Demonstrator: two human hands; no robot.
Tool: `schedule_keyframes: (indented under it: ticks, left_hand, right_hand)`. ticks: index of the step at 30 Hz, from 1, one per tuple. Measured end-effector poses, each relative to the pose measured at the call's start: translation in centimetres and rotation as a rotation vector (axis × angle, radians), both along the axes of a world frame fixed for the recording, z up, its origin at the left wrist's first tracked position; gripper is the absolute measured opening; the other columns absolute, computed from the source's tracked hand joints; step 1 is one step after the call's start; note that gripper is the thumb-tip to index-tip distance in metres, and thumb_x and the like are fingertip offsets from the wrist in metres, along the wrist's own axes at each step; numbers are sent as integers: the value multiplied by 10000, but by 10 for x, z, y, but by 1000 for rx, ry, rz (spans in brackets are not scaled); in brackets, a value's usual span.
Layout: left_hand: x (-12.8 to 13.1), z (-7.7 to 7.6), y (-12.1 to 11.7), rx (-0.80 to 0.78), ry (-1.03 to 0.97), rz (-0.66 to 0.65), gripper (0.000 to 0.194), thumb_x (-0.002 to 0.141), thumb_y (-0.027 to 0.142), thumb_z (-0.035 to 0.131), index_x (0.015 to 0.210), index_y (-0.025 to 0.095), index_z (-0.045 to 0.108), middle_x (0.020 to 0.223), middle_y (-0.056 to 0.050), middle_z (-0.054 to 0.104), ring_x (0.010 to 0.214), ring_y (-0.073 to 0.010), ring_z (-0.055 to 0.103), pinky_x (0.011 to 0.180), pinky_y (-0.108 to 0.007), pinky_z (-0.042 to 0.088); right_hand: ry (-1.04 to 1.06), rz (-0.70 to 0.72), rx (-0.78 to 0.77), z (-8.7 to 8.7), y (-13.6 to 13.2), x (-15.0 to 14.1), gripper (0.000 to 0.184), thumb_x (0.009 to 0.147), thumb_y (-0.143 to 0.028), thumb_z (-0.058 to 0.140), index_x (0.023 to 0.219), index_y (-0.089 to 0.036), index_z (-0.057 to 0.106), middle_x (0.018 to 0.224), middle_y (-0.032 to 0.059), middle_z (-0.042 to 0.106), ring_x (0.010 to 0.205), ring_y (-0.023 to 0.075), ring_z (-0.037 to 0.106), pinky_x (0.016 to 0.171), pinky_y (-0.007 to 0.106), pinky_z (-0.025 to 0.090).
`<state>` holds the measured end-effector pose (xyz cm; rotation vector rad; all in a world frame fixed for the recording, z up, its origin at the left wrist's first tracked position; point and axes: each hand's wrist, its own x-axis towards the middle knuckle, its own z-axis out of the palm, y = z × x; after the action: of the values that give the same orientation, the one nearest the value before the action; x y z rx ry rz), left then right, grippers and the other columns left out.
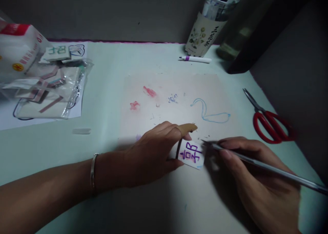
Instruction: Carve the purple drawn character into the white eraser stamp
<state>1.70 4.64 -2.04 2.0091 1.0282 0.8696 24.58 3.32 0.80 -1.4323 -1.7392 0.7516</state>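
Both hands meet near the middle of the paper-covered work surface. My left hand [159, 146] is closed on a small white eraser block [191, 154], gripping its left end between thumb and fingers. A character in purple outline shows on the block's upper face, with pinkish smudges near it. One finger of that hand wears a tan finger cover [188, 128]. In my right hand [258, 179] is a slim metal carving knife [256, 162], held like a pen. Its dark tip is close to the block's upper right corner; whether they touch, I cannot tell.
Red-handled scissors [266, 119] lie at the right. A purple marker [196, 59] rests before a labelled pen jar [205, 32]. At the left are a clear plastic bag of offcuts [51, 90] and a white-and-red package [23, 52]. A stained paper sheet [174, 83] lies beneath the hands.
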Motion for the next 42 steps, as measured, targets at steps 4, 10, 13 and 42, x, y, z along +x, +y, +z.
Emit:
schedule_keyframes:
  ticks: [4, 10, 13, 42]
  left_hand:
    - [1, -1, 0, -5, -5, 15, 780, 739, 107, 818, 1426, 187, 457, 1250, -66, 672, 1126, -228, 607, 1007, -373, 496]
    - [1, -3, -1, -30, -10, 12, 781, 742, 106, 808, 1428, 184, 445, 1244, -68, 668, 1145, -232, 598, 1014, -378, 495]
    - [1, -2, -2, -22, -12, 10, 781, 736, 97, 810, 1425, 168, 449, 1265, -71, 660, 1161, -226, 589, 1024, -363, 482]
    - [-1, 2, 1, -14, 57, -17, 705, 808, 177, 783, 1423, 164, 440, 1252, -82, 663, 1163, -243, 583, 1012, -394, 494]
  right_hand:
    - [-243, 233, 228, 1, 0, 1, 169, 937, -102, 605, 1049, -225, 638, 969, 62, 645, 860, 181, 629, 708, 312, 497]
    - [-172, 388, 158, 7, -7, 7, 192, 940, -86, 578, 1062, -226, 628, 981, 52, 648, 902, 173, 642, 714, 274, 504]
    - [4, 267, 20, 4, -5, 6, 130, 974, -171, 586, 1033, -267, 649, 943, 14, 665, 844, 140, 644, 698, 219, 518]
    - [102, 337, -180, 0, 9, 0, 70, 980, -219, 576, 919, -248, 595, 841, 6, 624, 779, 150, 577, 625, 226, 483]
